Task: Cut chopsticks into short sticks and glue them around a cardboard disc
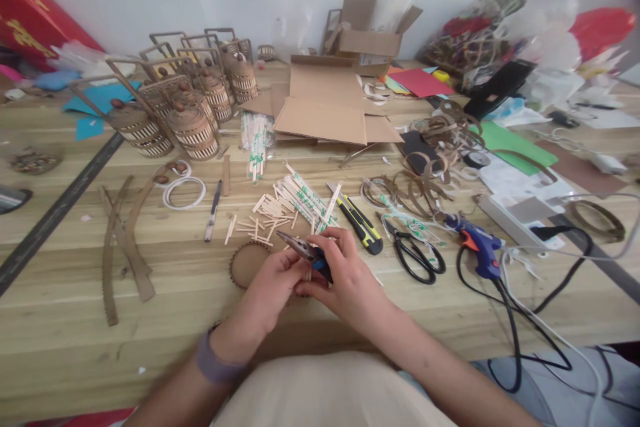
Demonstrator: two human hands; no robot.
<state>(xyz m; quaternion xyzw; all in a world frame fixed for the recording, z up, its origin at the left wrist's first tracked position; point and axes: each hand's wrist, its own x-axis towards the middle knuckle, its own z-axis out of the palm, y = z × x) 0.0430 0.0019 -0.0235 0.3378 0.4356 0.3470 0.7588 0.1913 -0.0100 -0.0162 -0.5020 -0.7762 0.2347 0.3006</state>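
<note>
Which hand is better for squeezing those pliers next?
Probably the right hand: its fingers already curl around the handle end of the pliers. The left hand sits beside them, and whatever its fingertips may be pinching is too hidden to tell.

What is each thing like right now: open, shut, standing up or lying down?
Pliers: held in the right hand
Scissors: lying down
Yellow-and-black cutter: lying down, blade out
Glue gun: lying down; on or off, can't tell
Back cardboard box: open
Handled baskets: standing up
Loose sticks: scattered
</note>
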